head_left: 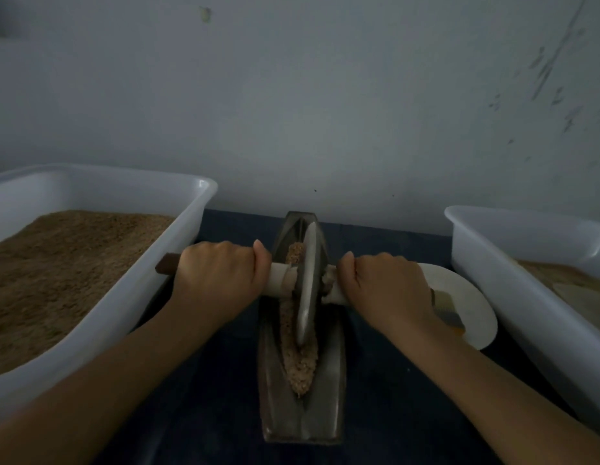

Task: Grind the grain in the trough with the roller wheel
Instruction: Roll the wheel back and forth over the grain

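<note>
A dark metal boat-shaped trough (328, 391) lies lengthwise on the dark table in front of me. Brown grain (300, 367) fills its groove. A grey metal roller wheel (308, 286) stands upright in the groove, near the middle of the trough. A wooden axle handle (278, 276) runs through the wheel from left to right. My left hand (218, 276) grips the handle left of the wheel. My right hand (385, 286) grips it on the right side. The handle's dark left end sticks out past my left hand.
A large white plastic tub (177, 250) heaped with brown grain stands on the left. Another white tub (493, 283) holding a little grain stands on the right. Between it and the trough lies a white plate (473, 297) with a brush (447, 308) on it. A grey wall rises just behind.
</note>
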`<state>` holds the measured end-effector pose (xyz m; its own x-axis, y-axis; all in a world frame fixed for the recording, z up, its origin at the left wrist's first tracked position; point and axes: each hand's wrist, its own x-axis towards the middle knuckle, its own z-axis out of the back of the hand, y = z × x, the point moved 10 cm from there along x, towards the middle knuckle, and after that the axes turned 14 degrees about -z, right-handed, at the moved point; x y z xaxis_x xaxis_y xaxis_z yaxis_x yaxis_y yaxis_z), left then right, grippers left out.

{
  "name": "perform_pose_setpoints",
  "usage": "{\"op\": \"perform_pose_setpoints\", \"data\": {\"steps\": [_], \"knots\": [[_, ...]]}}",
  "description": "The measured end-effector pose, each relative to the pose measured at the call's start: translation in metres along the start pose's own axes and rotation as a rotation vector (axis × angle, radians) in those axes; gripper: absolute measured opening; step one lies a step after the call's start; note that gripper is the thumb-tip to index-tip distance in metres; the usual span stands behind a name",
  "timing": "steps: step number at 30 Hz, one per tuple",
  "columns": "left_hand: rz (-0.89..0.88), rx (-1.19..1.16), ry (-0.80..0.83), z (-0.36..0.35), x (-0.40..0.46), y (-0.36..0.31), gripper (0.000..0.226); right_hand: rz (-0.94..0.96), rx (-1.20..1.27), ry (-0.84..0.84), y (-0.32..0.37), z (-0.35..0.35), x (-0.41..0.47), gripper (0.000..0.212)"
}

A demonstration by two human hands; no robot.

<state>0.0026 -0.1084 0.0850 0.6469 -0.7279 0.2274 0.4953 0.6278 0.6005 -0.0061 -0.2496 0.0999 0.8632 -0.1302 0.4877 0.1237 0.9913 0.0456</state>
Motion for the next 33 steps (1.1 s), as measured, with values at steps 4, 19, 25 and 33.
{"op": "perform_pose_setpoints", "data": {"steps": [4,19,25,33], "knots": [[0.044,0.092,-0.208,0.011,0.014,0.014,0.043,-0.069,0.042,-0.097,-0.001,-0.009,0.025,0.053],[-0.005,-0.084,-0.119,0.007,0.008,0.005,0.064,-0.005,0.032,-0.104,0.003,0.000,0.012,0.053],[-0.063,-0.149,0.040,0.018,-0.013,-0.006,0.076,0.018,0.045,0.022,0.000,0.009,-0.019,0.049],[-0.006,-0.070,-0.089,0.023,-0.005,0.002,0.075,-0.026,0.065,-0.033,-0.004,0.008,-0.008,0.053]]}}
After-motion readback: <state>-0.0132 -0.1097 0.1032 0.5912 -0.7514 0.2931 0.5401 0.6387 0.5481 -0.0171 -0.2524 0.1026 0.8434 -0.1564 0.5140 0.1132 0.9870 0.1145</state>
